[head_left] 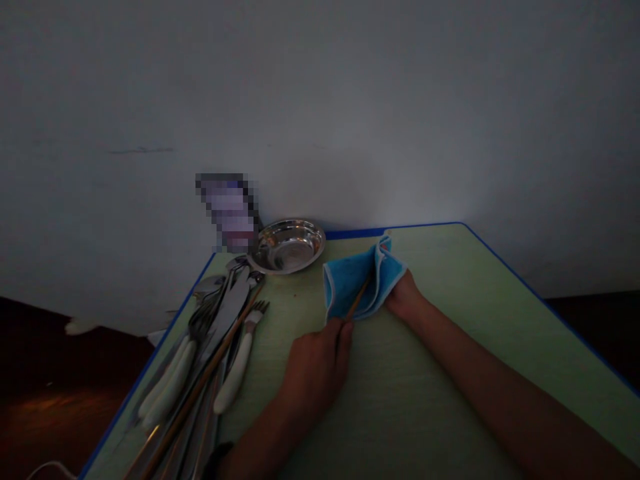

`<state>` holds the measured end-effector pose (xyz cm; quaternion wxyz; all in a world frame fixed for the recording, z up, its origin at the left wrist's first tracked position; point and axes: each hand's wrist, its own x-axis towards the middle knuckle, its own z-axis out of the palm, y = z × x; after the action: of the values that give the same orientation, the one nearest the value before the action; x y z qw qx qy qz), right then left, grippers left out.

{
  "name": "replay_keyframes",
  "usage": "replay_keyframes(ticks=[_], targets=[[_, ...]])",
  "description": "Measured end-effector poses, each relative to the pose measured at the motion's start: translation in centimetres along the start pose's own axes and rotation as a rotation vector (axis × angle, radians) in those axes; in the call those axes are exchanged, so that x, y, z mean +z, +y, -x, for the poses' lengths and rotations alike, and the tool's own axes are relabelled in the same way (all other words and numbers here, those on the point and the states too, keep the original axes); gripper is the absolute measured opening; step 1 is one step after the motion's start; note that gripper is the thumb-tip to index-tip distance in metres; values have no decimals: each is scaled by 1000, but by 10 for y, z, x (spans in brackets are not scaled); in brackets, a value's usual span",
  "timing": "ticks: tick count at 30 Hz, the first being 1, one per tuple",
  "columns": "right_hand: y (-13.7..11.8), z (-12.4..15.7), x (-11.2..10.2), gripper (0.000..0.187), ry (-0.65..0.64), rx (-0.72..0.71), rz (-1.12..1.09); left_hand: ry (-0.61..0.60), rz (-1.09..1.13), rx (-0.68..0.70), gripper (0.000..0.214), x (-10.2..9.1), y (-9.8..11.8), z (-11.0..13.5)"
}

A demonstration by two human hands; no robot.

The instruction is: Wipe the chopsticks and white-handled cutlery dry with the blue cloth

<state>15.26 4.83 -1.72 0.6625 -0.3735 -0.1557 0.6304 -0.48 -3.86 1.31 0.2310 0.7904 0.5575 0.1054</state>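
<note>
My left hand (320,363) is closed around the near end of a thin wooden chopstick (358,301), which slants up and away over the table. The chopstick's far part runs into the folds of a blue cloth (350,280) with a pale edge. My right hand (403,293) grips that cloth from behind on its right side; most of its fingers are hidden by the fabric. Left of my hands lies a pile of cutlery, with a fork with a white handle (240,367) at its right side and another wooden chopstick (210,367) across it.
A shiny metal bowl (293,247) stands at the back of the pale green table (425,400), near the wall. A pixelated, phone-like object (230,213) leans beside it. Knives, forks and spoons (207,287) cover the left side. Blue trim (505,260) lines the table's edge.
</note>
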Motion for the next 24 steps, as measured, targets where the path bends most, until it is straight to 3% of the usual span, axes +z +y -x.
replay_keyframes(ticks=[7,11,14,19,24], targets=[[-10,-8,-4,20,50,34,-61,-34,156,43,35,-1,4,7],[-6,-10,-7,19,49,19,-50,-21,419,-56,42,-4,2,4],[-2,-3,-4,21,-43,11,39,-20,530,-138,43,-5,2,2],[1,7,1,23,-146,-1,165,-15,496,-129,44,-3,2,2],[-1,0,-3,21,-19,-19,57,-26,288,-30,45,-2,3,5]])
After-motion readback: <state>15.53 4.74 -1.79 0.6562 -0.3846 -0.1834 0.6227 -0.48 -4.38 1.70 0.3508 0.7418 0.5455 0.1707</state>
